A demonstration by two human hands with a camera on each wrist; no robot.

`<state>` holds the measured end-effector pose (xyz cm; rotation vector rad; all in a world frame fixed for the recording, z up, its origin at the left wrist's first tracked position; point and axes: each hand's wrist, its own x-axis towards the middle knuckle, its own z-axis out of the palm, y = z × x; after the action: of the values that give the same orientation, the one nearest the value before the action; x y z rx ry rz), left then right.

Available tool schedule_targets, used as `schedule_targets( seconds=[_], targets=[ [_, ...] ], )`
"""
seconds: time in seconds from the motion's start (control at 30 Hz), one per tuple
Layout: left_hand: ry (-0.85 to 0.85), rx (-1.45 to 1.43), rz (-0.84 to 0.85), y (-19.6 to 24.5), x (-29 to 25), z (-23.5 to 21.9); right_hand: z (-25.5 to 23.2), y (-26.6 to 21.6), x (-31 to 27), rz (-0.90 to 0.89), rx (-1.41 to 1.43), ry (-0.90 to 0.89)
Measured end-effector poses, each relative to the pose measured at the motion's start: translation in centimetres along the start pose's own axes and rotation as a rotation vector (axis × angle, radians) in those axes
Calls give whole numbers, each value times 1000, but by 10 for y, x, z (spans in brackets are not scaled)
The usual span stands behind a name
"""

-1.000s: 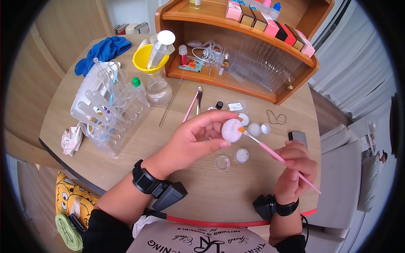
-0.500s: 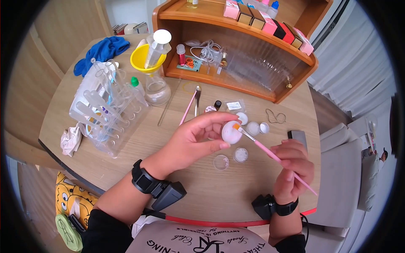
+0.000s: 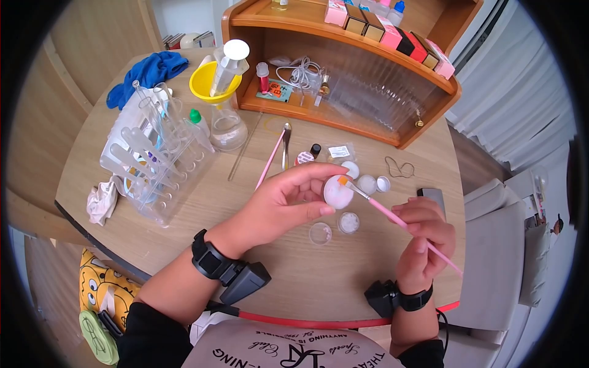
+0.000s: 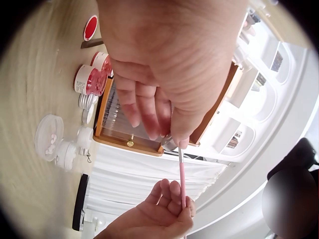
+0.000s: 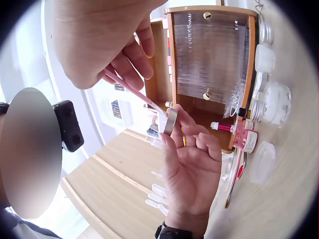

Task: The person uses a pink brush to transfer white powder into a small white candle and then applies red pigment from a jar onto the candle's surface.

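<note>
My left hand [image 3: 285, 193] holds a small round metal tin [image 5: 171, 121] between thumb and fingers, above the table. Its whitish, faintly pink surface [image 3: 338, 195] is turned toward the head camera. In my right hand [image 3: 425, 236] is a slim pink-handled brush [image 3: 388, 213], pinched partway along the handle. The brush's flat orange bristles [image 3: 342, 180] meet the upper part of the pale surface. Below the tin stand a clear dish [image 3: 320, 233] with pink bits and a small jar [image 3: 349, 223] of white pieces.
Small pale jars [image 3: 367, 184] and a lid [image 3: 383, 184] sit behind the tin. To the left are a test-tube rack [image 3: 169, 184] and a flask [image 3: 229, 132] under a yellow funnel [image 3: 202, 83]. A wooden cabinet [image 3: 245, 110] stands at the back. Another pink brush [image 3: 270, 161] lies on the table.
The bristles have moved up and left across the tin's surface, the right hand shifting slightly with them. Pink flecks seen there earlier show less now. The left hand keeps its grip.
</note>
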<state>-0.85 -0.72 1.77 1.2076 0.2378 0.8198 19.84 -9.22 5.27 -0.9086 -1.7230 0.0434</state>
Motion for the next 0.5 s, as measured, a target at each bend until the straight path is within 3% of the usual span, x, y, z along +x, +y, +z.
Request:
schedule_targets(
  seconds=[0.23,0.5],
  targets=[
    [-10,42,56,0,1,0,-4,-2,-2,-20,41,55],
    [-17,-18,-21,0,0,2,-1,0,0,-12,9,12]
  ],
)
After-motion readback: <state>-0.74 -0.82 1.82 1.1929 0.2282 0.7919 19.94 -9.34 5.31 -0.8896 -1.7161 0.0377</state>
